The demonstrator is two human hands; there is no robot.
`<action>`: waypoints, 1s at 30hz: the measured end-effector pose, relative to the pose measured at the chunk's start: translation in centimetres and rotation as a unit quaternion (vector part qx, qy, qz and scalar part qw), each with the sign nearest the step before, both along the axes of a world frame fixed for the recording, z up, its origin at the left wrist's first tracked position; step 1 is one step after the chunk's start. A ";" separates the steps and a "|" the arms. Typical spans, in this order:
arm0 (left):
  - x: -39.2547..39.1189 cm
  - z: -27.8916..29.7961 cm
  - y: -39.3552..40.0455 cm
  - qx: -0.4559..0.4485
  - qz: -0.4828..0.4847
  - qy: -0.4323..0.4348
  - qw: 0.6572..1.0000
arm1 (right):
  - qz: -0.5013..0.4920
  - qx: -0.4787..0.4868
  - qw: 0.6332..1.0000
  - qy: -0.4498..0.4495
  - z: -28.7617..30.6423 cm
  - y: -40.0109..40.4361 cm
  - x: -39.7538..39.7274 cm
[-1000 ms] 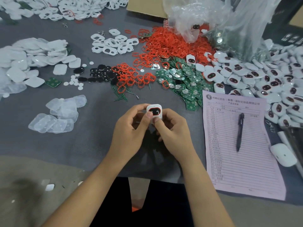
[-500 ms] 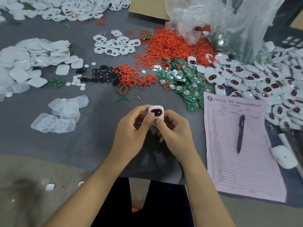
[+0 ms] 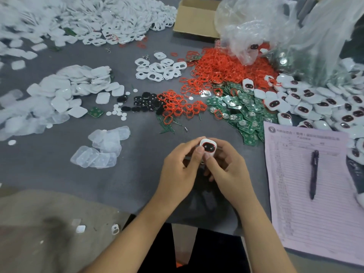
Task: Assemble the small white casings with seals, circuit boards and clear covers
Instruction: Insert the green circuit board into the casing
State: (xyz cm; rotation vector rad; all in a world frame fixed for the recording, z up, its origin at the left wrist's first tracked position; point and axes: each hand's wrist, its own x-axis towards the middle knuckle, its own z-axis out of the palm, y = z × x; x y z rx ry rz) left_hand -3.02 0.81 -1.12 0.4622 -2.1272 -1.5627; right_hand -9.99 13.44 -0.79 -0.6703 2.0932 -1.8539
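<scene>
Left of the white casing lie clear covers. The left hand and right hand both pinch the casing above the grey table. Right of it lies a pink sheet with a pen.

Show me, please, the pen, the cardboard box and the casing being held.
pen (image 3: 313,174), head view, middle of its barrel
cardboard box (image 3: 194,20), head view, its front wall
casing (image 3: 208,147), head view, its dark window
</scene>
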 end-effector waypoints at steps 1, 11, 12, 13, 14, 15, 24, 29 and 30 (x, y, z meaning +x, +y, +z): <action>0.0 0.0 0.0 0.002 0.000 0.001 1.000 | 0.001 0.000 1.000 0.001 -0.1 0.0 0.0; 0.0 -0.5 -0.2 -0.014 -0.003 0.004 1.000 | 0.002 -0.001 1.000 0.007 0.1 0.0 0.2; 0.0 -0.5 -0.2 -0.017 -0.003 0.002 1.000 | 0.002 -0.003 1.000 0.007 0.1 -0.1 0.2; 0.0 -0.5 -0.2 -0.019 -0.003 0.002 1.000 | 0.001 -0.005 1.000 0.008 0.1 0.0 0.2; 0.0 -0.6 -0.2 -0.018 -0.003 0.002 1.000 | 0.001 -0.006 1.000 0.009 0.1 0.0 0.2; 0.0 -0.6 -0.2 -0.015 -0.003 0.002 1.000 | 0.000 -0.007 1.000 0.010 0.1 0.0 0.3; 0.0 -0.3 -0.1 0.003 -0.021 0.005 1.000 | -0.012 -0.010 1.000 0.010 0.1 0.1 0.2; -0.7 0.2 0.2 0.030 -0.033 0.000 0.999 | -0.063 -0.027 0.998 0.005 0.4 0.4 0.3; -1.0 0.3 0.3 0.033 -0.035 0.000 0.999 | -0.073 -0.036 0.997 0.005 0.5 0.5 0.3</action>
